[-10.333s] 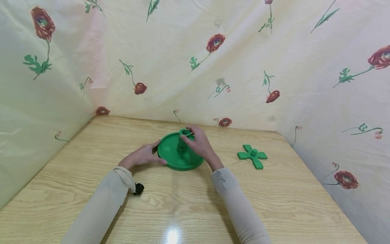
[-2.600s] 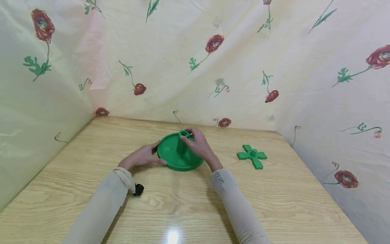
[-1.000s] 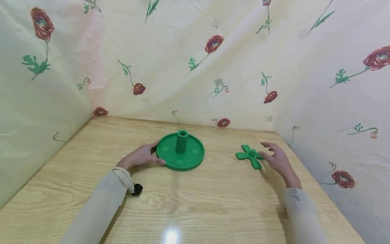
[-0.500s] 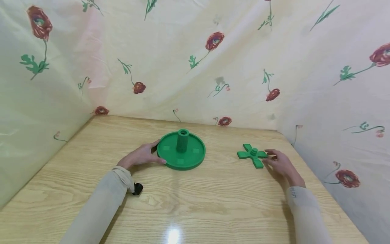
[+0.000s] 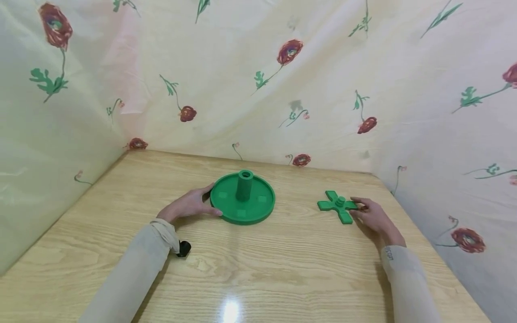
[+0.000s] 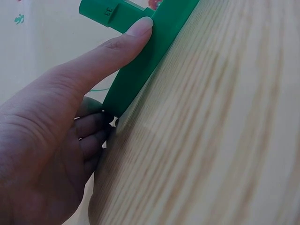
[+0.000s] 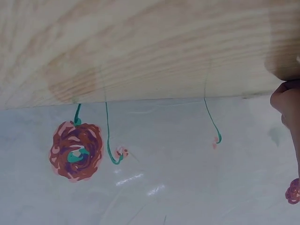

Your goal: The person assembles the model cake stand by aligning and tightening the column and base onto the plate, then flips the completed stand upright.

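A round green plastic tray (image 5: 226,213) with a raised rim lies on the table, and an upright green hollow post (image 5: 244,187) stands at its middle. My left hand (image 5: 190,207) grips the tray's left rim. In the left wrist view its thumb (image 6: 108,54) presses on the side of the green rim, while the fingers curl behind. To the right lies a flat green four-armed cross (image 5: 334,205) with a ridged round stub at its centre. My right hand (image 5: 373,216) pinches the tip of its right arm. The right wrist view shows only part of that hand.
The wood-grain table (image 5: 258,269) is backed by a flowered sheet (image 5: 226,89) on the left, rear and right sides. A small black object (image 5: 184,248) shows at the left sleeve's cuff.
My right hand has let go of the post and moved right to the cross, where its fingers have closed on one arm. The left hand has stayed on the tray.
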The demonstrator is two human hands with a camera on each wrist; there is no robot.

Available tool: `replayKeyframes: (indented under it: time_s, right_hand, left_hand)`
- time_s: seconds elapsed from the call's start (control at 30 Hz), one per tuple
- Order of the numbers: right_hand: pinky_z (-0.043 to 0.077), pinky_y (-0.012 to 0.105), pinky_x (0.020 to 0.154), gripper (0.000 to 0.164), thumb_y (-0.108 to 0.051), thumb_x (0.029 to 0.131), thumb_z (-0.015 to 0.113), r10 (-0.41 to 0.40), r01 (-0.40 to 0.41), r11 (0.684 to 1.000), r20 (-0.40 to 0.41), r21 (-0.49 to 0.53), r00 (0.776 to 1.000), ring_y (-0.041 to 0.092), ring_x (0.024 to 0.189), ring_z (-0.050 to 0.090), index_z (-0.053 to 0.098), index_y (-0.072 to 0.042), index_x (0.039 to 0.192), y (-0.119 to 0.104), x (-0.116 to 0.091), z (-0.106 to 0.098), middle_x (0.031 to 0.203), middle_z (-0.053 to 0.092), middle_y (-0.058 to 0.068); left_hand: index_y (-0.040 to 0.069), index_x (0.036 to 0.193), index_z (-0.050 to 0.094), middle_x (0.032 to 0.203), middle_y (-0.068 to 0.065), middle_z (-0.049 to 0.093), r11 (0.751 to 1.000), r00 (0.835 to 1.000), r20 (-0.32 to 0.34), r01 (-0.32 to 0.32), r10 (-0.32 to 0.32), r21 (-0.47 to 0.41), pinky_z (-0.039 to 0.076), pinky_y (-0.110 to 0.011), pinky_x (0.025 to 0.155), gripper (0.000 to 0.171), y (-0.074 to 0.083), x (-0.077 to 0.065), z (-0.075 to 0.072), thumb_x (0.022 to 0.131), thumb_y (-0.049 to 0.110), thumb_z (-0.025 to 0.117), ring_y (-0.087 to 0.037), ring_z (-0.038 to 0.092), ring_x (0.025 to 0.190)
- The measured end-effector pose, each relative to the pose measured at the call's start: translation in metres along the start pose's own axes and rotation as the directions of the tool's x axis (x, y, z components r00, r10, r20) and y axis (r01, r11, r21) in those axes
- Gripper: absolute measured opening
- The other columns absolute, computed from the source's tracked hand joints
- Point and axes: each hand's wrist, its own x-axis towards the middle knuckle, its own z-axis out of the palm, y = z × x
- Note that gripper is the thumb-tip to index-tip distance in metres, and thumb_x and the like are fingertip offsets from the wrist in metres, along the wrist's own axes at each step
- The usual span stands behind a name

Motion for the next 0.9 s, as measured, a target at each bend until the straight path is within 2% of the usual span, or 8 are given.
replayKeyframes:
  time_s: [0.17, 0.5, 0.8, 0.9]
  right_hand:
    - [0.038, 0.069, 0.100, 0.050, -0.009, 0.104, 0.060, -0.051, 0.050, 0.999, -0.026, -0.020, 0.998, 0.055, 0.120, 0.047, 0.045, 0.016, 0.145, 0.001, 0.000, -0.001, 0.140, 0.042, 0.042]
    - [0.041, 0.059, 0.093, 0.037, -0.011, 0.102, 0.066, -0.057, 0.057, 0.998, -0.062, -0.001, 0.996, 0.044, 0.110, 0.051, 0.061, 0.016, 0.128, 0.000, -0.002, 0.002, 0.124, 0.054, 0.033]
    - [0.039, 0.068, 0.099, 0.043, -0.018, 0.105, 0.063, -0.018, 0.020, 1.000, -0.107, 0.016, 0.994, 0.054, 0.123, 0.047, 0.056, 0.013, 0.133, -0.006, -0.010, 0.009, 0.134, 0.049, 0.036]
    - [0.041, 0.067, 0.098, 0.043, -0.018, 0.106, 0.062, -0.043, 0.045, 0.999, -0.143, 0.015, 0.989, 0.053, 0.123, 0.048, 0.055, 0.012, 0.136, -0.011, -0.012, 0.008, 0.135, 0.050, 0.035]
  left_hand:
    - [0.003, 0.165, 0.016, 0.167, -0.023, 0.024, 1.000, 1.000, -0.003, -0.006, 0.006, -0.013, 0.027, -0.059, 0.118, 0.116, 0.003, 0.002, -0.001, 0.084, 0.052, 0.084, -0.041, 0.023, 0.152]
    - [0.003, 0.165, 0.016, 0.166, -0.022, 0.025, 1.000, 1.000, 0.002, -0.012, 0.013, -0.024, 0.027, -0.058, 0.119, 0.116, 0.002, 0.002, -0.003, 0.084, 0.051, 0.084, -0.039, 0.023, 0.153]
    - [0.002, 0.165, 0.016, 0.167, -0.022, 0.023, 1.000, 1.000, 0.007, -0.009, 0.009, -0.007, 0.027, -0.057, 0.119, 0.117, 0.002, 0.002, 0.000, 0.084, 0.052, 0.084, -0.040, 0.023, 0.153]
    - [0.002, 0.165, 0.016, 0.167, -0.022, 0.024, 1.000, 1.000, 0.002, -0.007, 0.007, -0.012, 0.027, -0.057, 0.119, 0.117, 0.001, 0.001, 0.000, 0.084, 0.052, 0.084, -0.039, 0.023, 0.153]
